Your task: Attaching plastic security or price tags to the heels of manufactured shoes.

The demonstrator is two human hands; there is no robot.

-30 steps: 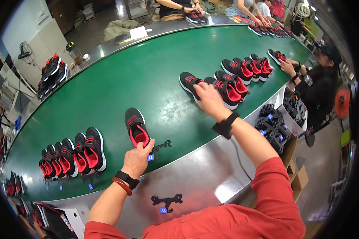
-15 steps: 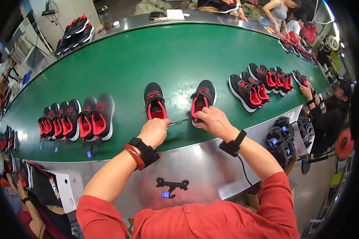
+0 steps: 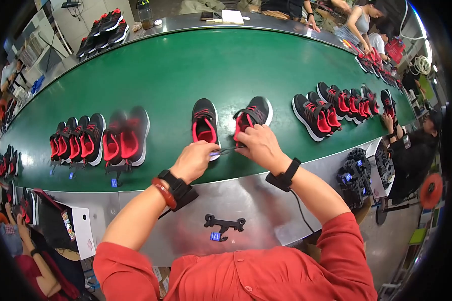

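Two black sneakers with red laces and red linings lie in front of me, toes pointing away: a left shoe (image 3: pixel 205 111) and a right shoe (image 3: pixel 257 110), the latter angled with its toe to the right. My left hand (image 3: pixel 195 159) is closed on a thin black plastic shoe hanger (image 3: pixel 226 151) with a blue tag, beside the left shoe's heel. The hanger spans the gap between the heels. My right hand (image 3: pixel 261 145) pinches the right shoe's heel collar, by the hanger's other end; its fingertips are partly hidden.
A loose black hanger (image 3: pixel 225 223) lies on the metal edge (image 3: pixel 256 200) near me. Rows of sneakers stand on the green belt (image 3: pixel 171 65) at left and right. A box of black hangers (image 3: pixel 354 175) is at the right. Co-workers stand along the belt.
The right shoe's heel has swung left and its toe now points more to the right. My right hand has come closer to my left, and the gap between the heels is narrower.
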